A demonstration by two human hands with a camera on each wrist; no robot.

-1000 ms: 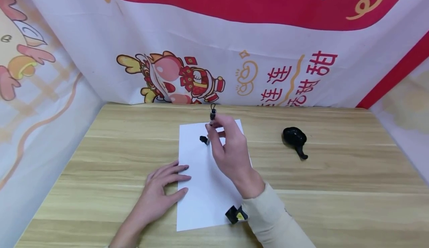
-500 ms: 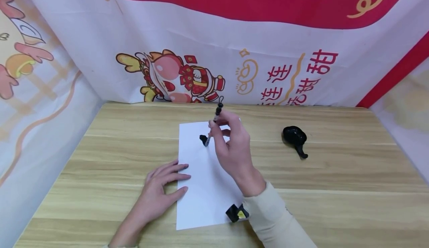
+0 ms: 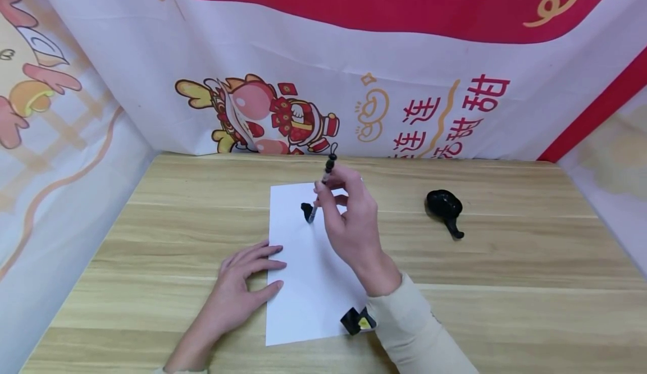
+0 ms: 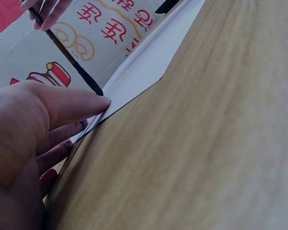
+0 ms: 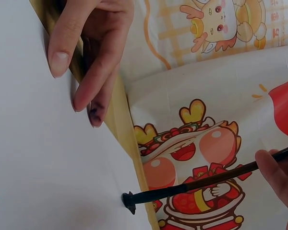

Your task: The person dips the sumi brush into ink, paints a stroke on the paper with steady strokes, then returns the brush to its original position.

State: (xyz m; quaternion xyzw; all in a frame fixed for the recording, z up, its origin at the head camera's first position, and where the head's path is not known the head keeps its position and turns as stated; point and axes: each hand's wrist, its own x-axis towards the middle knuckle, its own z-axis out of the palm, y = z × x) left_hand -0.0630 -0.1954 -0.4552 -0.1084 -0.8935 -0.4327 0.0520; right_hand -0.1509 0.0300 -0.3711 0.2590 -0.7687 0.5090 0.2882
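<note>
My right hand (image 3: 354, 217) pinches an ink brush (image 3: 329, 166) with a hanging loop at its top end. The brush leans right, its dark tip down on a white sheet of paper (image 3: 303, 295), at a small black ink mark (image 3: 306, 211) near the upper left. In the right wrist view the dark bristles (image 5: 153, 194) touch that mark. My left hand (image 3: 240, 290) rests on the sheet's left edge, fingers spread and loosely straight. The left wrist view shows the thumb (image 4: 77, 105) lying on the paper's edge, with dark smudges on other fingertips.
A glossy black rounded object with a curved tail (image 3: 445, 208) lies on the wooden table (image 3: 505, 306) to the right. A black object with a yellow patch (image 3: 358, 321) sits at the sheet's lower right by my cuff. A printed cloth (image 3: 283, 37) hangs behind.
The brush has tilted to the right, and its tip has moved slightly down the sheet. The black mark has grown downward. My left hand stays almost still.
</note>
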